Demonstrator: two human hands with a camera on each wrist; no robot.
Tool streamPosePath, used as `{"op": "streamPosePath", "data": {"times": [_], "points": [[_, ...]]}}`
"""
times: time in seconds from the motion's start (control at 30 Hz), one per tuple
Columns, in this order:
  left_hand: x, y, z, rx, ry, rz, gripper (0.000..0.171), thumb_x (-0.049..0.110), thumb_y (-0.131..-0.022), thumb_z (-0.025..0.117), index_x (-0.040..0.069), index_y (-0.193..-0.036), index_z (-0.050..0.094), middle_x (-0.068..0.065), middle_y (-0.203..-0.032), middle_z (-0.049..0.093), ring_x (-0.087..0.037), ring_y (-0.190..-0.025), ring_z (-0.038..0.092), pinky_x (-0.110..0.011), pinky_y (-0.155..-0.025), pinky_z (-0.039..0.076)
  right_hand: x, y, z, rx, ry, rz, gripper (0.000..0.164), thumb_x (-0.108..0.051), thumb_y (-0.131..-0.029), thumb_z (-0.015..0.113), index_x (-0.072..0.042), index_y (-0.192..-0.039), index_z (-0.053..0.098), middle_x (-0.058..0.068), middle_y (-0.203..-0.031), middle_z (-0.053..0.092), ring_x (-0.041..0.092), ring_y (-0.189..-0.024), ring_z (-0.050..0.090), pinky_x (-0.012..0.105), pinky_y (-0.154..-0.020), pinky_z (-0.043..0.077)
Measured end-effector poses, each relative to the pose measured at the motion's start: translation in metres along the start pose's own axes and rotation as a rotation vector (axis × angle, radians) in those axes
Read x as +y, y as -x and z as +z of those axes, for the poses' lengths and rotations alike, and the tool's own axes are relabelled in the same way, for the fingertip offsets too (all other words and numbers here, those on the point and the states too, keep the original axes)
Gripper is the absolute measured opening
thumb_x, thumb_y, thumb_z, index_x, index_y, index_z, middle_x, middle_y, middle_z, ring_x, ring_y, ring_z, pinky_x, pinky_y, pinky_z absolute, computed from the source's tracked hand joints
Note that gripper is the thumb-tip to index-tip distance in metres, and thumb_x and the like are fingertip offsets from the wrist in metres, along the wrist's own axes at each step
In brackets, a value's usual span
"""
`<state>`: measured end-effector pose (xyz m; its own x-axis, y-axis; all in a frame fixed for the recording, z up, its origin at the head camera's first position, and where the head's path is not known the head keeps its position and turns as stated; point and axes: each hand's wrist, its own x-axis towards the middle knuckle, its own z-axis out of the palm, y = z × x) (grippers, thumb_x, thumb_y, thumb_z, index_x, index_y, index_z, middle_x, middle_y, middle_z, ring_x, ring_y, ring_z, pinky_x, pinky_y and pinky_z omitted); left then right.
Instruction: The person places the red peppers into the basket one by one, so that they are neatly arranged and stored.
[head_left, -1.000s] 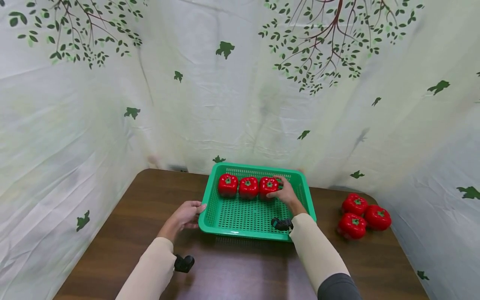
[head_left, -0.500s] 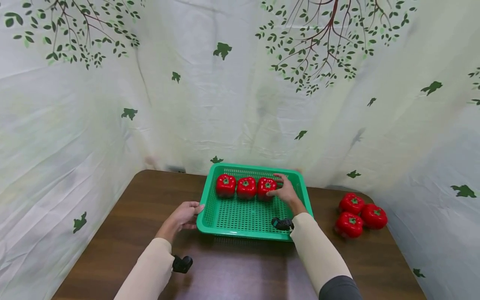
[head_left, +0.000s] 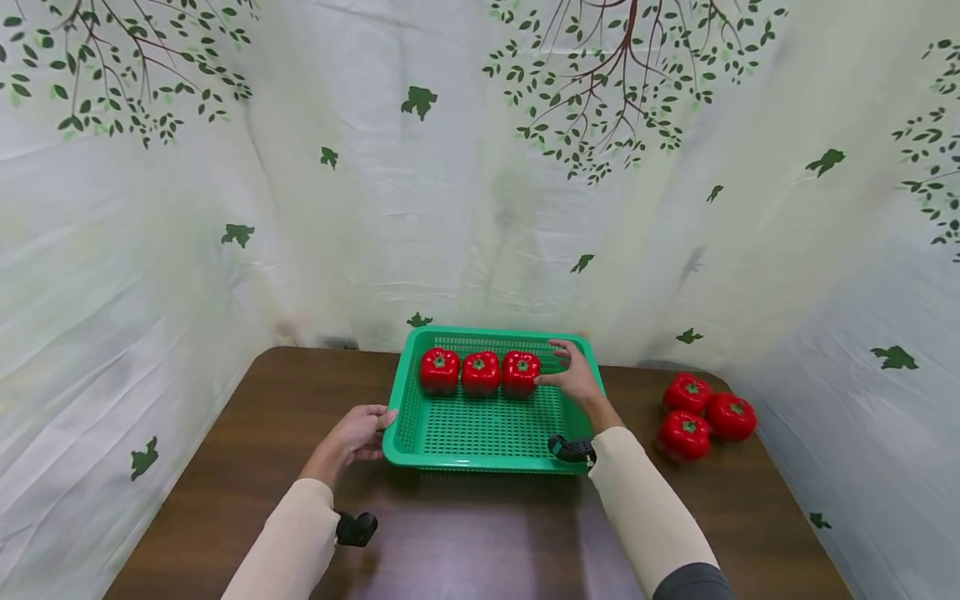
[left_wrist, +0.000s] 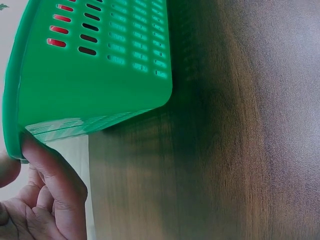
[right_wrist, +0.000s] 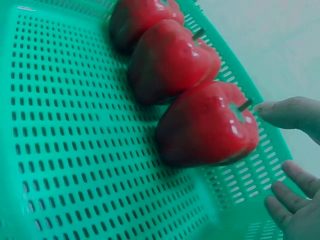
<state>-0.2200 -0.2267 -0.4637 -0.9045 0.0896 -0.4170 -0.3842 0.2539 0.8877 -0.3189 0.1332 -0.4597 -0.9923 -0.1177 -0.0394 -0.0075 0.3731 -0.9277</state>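
Note:
A green plastic basket [head_left: 487,462] sits on the table. My left hand [head_left: 354,435] pinches its left rim between thumb and fingers, as the left wrist view also shows. Inside, three red bell peppers line up along the back: a left one [head_left: 439,372], a middle one [head_left: 481,374] and a right one [head_left: 521,374]. My right hand [head_left: 576,379] hovers over the basket beside the right pepper, fingers spread and holding nothing. In the right wrist view a small gap shows between the thumb [right_wrist: 290,112] and that pepper's stem.
Three more red bell peppers [head_left: 684,436] stand in a cluster on the brown wooden table [head_left: 450,533], to the right of the basket. A white cloth with printed leaves [head_left: 465,208] hangs behind and along both sides of the table.
My right hand has let go of the right pepper and moved slightly right, its fingers spreading. The left hand keeps its hold on the rim. The whole head view has shifted a little.

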Motion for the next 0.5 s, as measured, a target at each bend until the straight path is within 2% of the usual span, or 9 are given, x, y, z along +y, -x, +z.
{"op": "streamPosePath", "data": {"times": [0.27, 0.5], "points": [[0.0, -0.002, -0.001, -0.003, -0.009, -0.002, 0.041, 0.024, -0.102, 0.047, -0.008, -0.129, 0.047, -0.012, -0.101, 0.062, -0.02, -0.082, 0.063, -0.034, -0.071, 0.054, 0.001, 0.012, -0.015, -0.031, -0.063, -0.021, 0.076, 0.0, -0.082, 0.073, -0.01, -0.146, 0.034, 0.021, -0.149, 0.031, 0.043, -0.137, 0.028, 0.057, -0.103, 0.036], [0.002, -0.001, 0.0, -0.002, -0.002, -0.019, 0.043, 0.026, -0.102, 0.047, -0.007, -0.129, 0.047, -0.013, -0.104, 0.061, -0.022, -0.085, 0.062, -0.034, -0.072, 0.054, 0.005, 0.024, -0.028, -0.112, -0.161, -0.073, 0.074, 0.002, -0.084, 0.071, -0.002, -0.146, 0.032, 0.026, -0.147, 0.035, 0.044, -0.133, 0.037, 0.056, -0.102, 0.038]]}}
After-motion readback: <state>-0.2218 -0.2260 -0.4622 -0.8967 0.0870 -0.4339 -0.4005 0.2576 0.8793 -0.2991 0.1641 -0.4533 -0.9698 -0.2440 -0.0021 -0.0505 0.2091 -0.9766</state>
